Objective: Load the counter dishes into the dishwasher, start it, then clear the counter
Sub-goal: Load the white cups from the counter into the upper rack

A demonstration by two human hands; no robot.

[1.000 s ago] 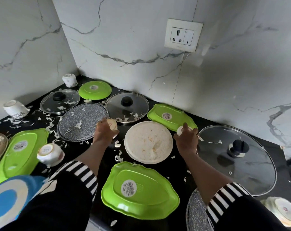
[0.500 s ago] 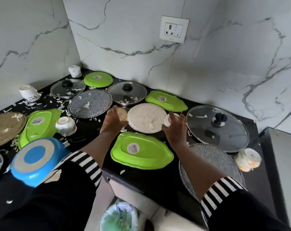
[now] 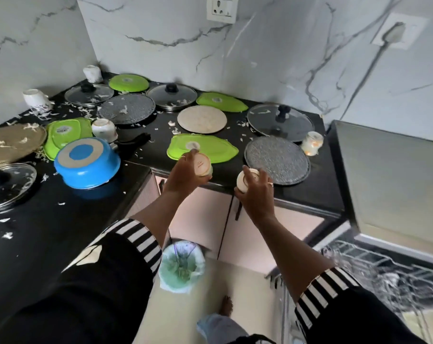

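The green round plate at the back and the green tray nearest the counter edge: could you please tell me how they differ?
The green round plate is a circle; the green tray is a long oval with pointed ends. The plate lies at the back by the wall; the tray lies near the front edge, just beyond the left hand holding a cup. Both are bright green, with a sticker in the middle.

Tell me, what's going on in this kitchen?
A person is clearing dirty dishes. The left hand grips a cream cup and the right hand grips a white cup, both held above the front edge of the black counter. Green plates, glass lids, an upturned blue bowl and white scraps lie on the counter. A dishwasher rack stands open at the right.
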